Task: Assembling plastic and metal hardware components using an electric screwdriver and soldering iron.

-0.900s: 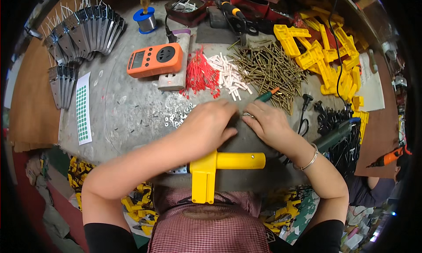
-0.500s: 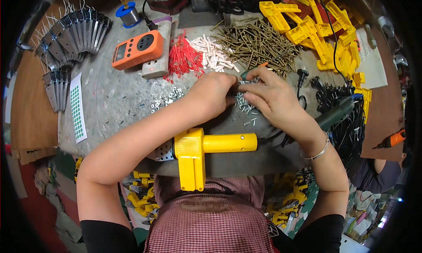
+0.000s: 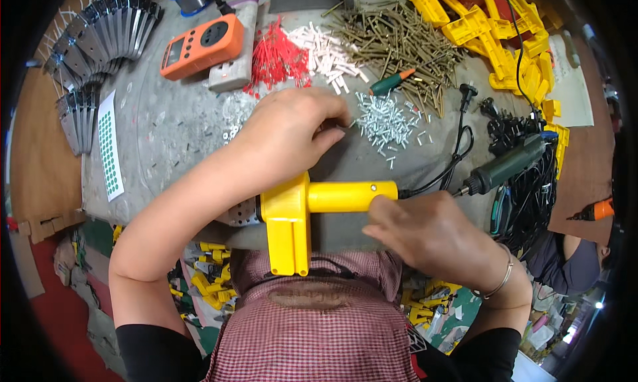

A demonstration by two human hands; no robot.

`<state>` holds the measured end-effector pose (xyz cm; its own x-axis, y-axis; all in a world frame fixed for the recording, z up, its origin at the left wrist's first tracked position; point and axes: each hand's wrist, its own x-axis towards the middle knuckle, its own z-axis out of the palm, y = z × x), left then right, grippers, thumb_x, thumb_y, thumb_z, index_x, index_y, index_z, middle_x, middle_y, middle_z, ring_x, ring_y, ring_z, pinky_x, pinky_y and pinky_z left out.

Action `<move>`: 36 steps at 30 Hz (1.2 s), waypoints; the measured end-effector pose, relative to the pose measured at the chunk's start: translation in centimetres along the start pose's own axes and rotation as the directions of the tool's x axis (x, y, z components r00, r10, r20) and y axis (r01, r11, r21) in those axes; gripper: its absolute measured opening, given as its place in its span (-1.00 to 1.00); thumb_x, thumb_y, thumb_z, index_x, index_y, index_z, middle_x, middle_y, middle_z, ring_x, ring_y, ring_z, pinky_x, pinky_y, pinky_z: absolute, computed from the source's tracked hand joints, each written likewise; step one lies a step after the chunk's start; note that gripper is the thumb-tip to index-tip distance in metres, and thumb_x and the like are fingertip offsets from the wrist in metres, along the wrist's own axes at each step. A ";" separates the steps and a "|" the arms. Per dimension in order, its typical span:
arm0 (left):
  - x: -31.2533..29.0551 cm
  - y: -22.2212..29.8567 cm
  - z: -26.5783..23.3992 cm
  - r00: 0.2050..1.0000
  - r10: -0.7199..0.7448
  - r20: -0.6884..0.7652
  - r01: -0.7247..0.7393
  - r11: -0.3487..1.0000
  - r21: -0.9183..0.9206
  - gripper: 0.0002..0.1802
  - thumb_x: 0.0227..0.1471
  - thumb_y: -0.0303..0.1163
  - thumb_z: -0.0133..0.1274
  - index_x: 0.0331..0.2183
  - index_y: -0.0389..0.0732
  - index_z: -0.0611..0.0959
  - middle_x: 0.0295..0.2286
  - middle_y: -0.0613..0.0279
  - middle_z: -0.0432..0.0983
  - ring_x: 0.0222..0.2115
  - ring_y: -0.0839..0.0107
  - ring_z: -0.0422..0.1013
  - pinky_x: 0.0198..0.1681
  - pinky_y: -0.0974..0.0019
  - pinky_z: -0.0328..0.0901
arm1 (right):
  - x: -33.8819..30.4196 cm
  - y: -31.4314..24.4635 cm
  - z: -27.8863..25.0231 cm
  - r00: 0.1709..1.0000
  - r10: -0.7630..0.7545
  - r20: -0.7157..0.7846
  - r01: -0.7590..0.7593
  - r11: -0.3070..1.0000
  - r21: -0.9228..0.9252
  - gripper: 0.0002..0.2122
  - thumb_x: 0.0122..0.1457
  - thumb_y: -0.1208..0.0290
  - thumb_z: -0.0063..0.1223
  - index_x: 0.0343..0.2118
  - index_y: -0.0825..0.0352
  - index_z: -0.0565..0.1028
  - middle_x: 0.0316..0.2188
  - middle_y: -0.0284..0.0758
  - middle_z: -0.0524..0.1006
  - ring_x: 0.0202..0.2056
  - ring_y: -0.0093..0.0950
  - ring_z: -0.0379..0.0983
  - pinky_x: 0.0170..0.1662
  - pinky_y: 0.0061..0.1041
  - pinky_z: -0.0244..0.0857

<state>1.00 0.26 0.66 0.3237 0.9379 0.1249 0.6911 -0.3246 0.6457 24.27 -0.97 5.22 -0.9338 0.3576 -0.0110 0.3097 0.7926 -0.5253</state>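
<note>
A yellow plastic housing [image 3: 286, 216] with a tubular handle [image 3: 339, 196] lies at the table's near edge, its handle pointing right. My right hand [image 3: 432, 232] is at the handle's right end, fingers bent together and covering its lower side; whatever they pinch is hidden. A small metal spot shows in the handle's upper hole. Above the housing, my left hand [image 3: 286, 126] has its fingers curled toward the thumb, and I cannot make out anything in them. Right of it lies a pile of small silver screws [image 3: 385, 121], with a green-and-orange screwdriver [image 3: 391, 82] just behind.
A dark green electric screwdriver [image 3: 508, 163] lies at right beside black cables [image 3: 525, 199]. Farther back are brass-coloured screws [image 3: 399, 40], white sleeves [image 3: 325, 53], red parts [image 3: 278, 56], an orange meter [image 3: 203, 46] and yellow plastic pieces [image 3: 492, 33]. Metal plates [image 3: 100, 40] stand far left.
My right hand has left the screw pile and come down to the handle's end. My left hand has drawn back left from the screws, uncovering the pile and the screwdriver. The view has shifted slightly.
</note>
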 end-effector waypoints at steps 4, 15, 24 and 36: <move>0.4 -1.1 -0.6 0.997 -0.036 -0.068 0.033 0.999 -0.034 -0.82 -0.10 -0.54 0.16 -0.34 -0.29 0.61 -0.42 0.12 0.54 -0.44 0.27 0.48 -0.37 0.31 0.37 | 1.0 0.4 1.1 0.999 0.035 0.025 -0.032 0.992 -0.119 -0.84 0.12 0.43 0.00 -0.32 0.37 0.32 -0.68 -0.29 0.45 -0.62 -0.28 0.48 -0.62 -0.34 0.30; 3.2 -3.6 -1.7 0.984 0.001 -0.176 0.010 0.998 0.058 -0.83 -0.11 -0.54 0.17 -0.35 -0.31 0.61 -0.43 0.12 0.53 -0.43 0.23 0.46 -0.35 0.27 0.35 | 2.2 3.3 -1.1 0.966 0.250 -0.068 -0.252 0.968 -0.017 -0.75 0.04 0.26 0.18 -0.37 0.26 0.36 -0.69 -0.29 0.45 -0.66 -0.26 0.43 -0.59 -0.32 0.26; 9.8 -4.9 1.2 0.932 0.356 -0.061 -0.232 0.720 0.654 -0.87 -0.17 -0.47 0.04 -0.44 -0.24 0.59 -0.35 0.17 0.41 -0.17 0.21 0.34 -0.19 0.24 0.35 | 8.7 13.9 -0.9 0.769 0.387 -0.508 -0.571 0.774 -0.274 -0.84 -0.03 0.34 0.17 -0.54 0.34 0.55 -0.55 -0.16 0.54 -0.44 -0.15 0.51 -0.33 -0.26 0.38; -2.0 1.8 -4.6 0.978 0.029 -0.207 -0.021 0.999 0.045 -0.84 -0.18 -0.59 0.18 -0.41 -0.29 0.59 -0.50 0.19 0.50 -0.41 0.34 0.46 -0.32 0.33 0.32 | 4.1 5.2 -1.9 0.734 0.543 -0.408 -0.087 0.671 0.737 -0.87 0.13 0.53 0.06 -0.26 0.35 0.53 -0.52 -0.46 0.49 -0.52 -0.70 0.39 -0.47 -0.73 0.26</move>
<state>-1.36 -1.66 5.00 0.2035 0.9330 0.2968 0.7127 -0.3490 0.6085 22.36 5.56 4.06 -0.4436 0.8946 0.0537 0.1570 0.1365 -0.9781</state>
